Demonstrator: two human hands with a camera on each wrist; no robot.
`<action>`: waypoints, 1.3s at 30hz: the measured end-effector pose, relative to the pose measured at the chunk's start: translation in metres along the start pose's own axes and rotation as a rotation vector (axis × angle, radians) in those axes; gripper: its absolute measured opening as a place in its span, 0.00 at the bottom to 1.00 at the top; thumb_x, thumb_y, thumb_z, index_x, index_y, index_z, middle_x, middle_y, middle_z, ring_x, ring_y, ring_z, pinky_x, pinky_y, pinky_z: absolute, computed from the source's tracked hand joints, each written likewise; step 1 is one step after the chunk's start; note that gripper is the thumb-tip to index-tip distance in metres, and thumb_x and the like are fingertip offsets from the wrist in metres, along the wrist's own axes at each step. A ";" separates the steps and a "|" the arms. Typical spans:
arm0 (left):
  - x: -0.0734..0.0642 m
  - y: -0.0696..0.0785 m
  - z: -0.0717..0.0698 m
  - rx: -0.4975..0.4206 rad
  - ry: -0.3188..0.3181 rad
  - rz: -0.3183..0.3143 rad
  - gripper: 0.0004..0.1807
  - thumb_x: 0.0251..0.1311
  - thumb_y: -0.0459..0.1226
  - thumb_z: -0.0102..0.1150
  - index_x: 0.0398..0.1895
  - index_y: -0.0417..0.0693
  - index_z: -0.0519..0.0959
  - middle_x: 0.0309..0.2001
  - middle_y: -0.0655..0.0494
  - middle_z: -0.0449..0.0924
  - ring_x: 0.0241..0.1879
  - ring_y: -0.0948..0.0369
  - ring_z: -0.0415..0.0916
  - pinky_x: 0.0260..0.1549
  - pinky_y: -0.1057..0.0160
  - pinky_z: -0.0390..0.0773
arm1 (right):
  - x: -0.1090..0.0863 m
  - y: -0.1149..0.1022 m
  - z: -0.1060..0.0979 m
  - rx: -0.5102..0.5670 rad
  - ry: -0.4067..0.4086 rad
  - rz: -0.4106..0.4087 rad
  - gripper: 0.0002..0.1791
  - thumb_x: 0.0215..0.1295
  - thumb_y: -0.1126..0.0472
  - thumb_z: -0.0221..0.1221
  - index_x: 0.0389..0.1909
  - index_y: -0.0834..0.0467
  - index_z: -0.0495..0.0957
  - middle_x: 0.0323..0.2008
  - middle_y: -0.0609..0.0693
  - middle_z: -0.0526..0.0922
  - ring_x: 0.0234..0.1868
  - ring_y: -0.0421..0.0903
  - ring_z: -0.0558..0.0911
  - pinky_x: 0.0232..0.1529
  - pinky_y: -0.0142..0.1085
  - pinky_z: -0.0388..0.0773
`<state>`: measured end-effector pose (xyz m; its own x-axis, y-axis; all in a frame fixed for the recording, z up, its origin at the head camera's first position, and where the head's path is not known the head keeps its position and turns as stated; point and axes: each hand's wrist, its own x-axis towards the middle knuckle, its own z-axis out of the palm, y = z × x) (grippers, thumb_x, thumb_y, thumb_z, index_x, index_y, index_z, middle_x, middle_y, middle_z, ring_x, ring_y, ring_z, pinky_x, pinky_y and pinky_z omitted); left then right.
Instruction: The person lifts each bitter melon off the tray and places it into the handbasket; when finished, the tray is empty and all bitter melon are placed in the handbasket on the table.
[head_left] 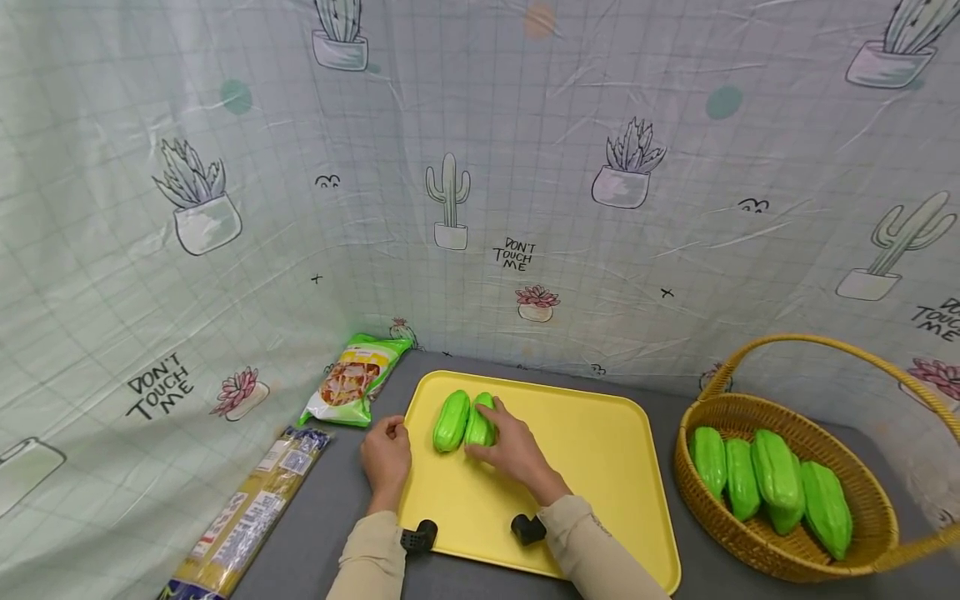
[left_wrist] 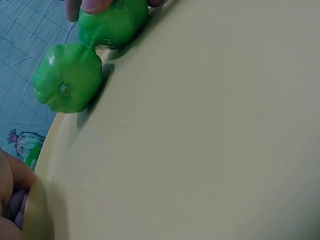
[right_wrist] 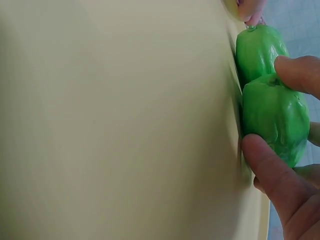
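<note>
Two ridged green gourds lie side by side at the left of the yellow tray (head_left: 577,450). My right hand (head_left: 513,446) grips the right gourd (right_wrist: 275,117), with thumb and fingers on its opposite sides. Close against it is the left gourd (head_left: 452,422), which no hand holds. At the tray's left rim rests my left hand (head_left: 387,458), its fingers loosely curled and no object visible in them. In the left wrist view one of its fingers (left_wrist: 20,172) is beside the rim; the rest of that hand is mostly out of that view.
On the right stands a wicker basket (head_left: 690,479) with a tall handle and several green gourds (head_left: 776,479) inside. A green snack bag (head_left: 352,379) and a long pack of dry noodles (head_left: 251,508) lie left of the tray. Patterned sheeting (head_left: 517,167) hangs behind.
</note>
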<state>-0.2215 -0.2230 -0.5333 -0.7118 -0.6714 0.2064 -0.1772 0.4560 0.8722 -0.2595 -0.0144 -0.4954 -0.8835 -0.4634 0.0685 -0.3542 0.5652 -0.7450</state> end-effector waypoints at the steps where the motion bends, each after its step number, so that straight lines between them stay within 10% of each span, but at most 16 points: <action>1: 0.000 0.000 0.000 0.003 -0.001 0.001 0.11 0.68 0.30 0.56 0.43 0.37 0.87 0.39 0.39 0.88 0.38 0.44 0.84 0.42 0.43 0.81 | -0.001 0.000 0.000 -0.004 0.004 -0.003 0.42 0.61 0.51 0.72 0.75 0.57 0.68 0.78 0.68 0.56 0.74 0.69 0.67 0.69 0.60 0.71; 39: 0.000 0.002 -0.001 0.004 -0.023 -0.024 0.11 0.69 0.30 0.55 0.45 0.36 0.87 0.41 0.38 0.88 0.40 0.43 0.84 0.43 0.43 0.81 | -0.024 -0.011 -0.026 0.134 0.061 -0.028 0.42 0.64 0.55 0.70 0.77 0.58 0.64 0.80 0.64 0.52 0.71 0.63 0.73 0.53 0.44 0.86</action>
<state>-0.2212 -0.2227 -0.5308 -0.7230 -0.6682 0.1754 -0.1971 0.4429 0.8746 -0.2429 0.0085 -0.4715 -0.8925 -0.4326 0.1279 -0.3384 0.4544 -0.8240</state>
